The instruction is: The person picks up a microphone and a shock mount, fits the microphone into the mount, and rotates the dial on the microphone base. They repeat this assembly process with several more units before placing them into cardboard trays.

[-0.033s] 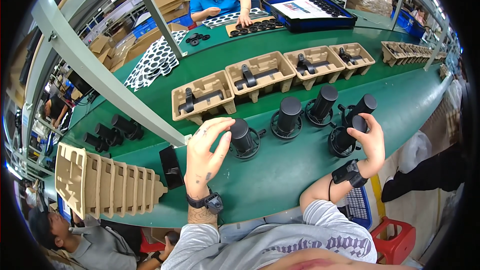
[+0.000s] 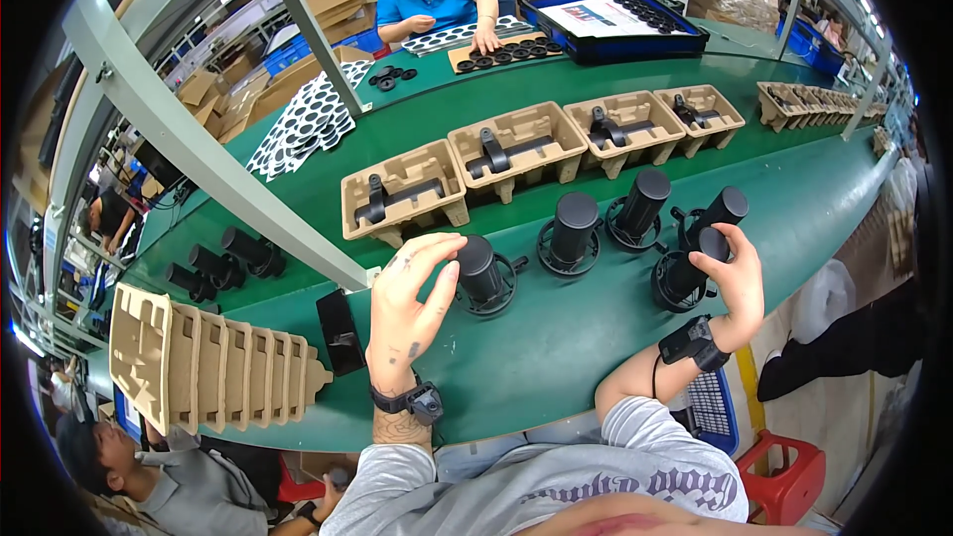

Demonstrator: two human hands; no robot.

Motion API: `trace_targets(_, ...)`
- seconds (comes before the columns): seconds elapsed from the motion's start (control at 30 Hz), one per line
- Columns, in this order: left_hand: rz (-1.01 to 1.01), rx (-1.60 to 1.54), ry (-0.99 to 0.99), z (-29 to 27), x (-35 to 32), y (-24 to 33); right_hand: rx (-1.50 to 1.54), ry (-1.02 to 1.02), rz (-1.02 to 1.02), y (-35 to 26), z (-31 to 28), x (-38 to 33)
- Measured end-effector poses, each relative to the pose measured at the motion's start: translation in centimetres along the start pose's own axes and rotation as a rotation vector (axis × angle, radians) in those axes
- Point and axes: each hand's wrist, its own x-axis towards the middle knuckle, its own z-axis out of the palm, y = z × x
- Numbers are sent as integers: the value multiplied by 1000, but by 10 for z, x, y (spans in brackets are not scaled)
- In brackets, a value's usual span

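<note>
My left hand (image 2: 412, 293) has its fingers stretched out and apart, with the tips at the left side of a black cylinder with a ringed base (image 2: 481, 273); whether they touch it I cannot tell. On the right, my right hand (image 2: 737, 273) has thumb and fingers closed round the top of a similar black cylinder (image 2: 682, 278), which leans toward the hand. Between the hands stand two more, an upright one (image 2: 573, 228) and another (image 2: 643, 206) just behind it. A further black cylinder (image 2: 728, 205) tilts behind the one in my right hand.
Beyond the cylinders is a row of brown pulp trays (image 2: 516, 144) with black parts inside. Stacked pulp trays (image 2: 218, 362) and a black flat object (image 2: 340, 333) lie left. A grey post (image 2: 238, 179) slants across the bench. A co-worker (image 2: 432, 0) handles black rings opposite.
My hands and the cylinders have not visibly moved. At the lower left, another person's hand has shifted slightly.
</note>
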Motion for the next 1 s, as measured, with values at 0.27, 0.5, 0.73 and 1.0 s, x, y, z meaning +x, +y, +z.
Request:
trace_targets(0.27,-19,-8,-4,0,0,2,67,56,0,6,-2,0)
trace_targets(0.5,-24,-2,-3,-4,-1,1,146,75,71,-16,-1,-13)
trace_targets(0.73,-19,-6,9,-10,-4,-3,89,147,72,-17,5,-14)
trace_targets(1.0,-10,-4,-7,-57,-24,-36,79,252,61,-33,51,-52)
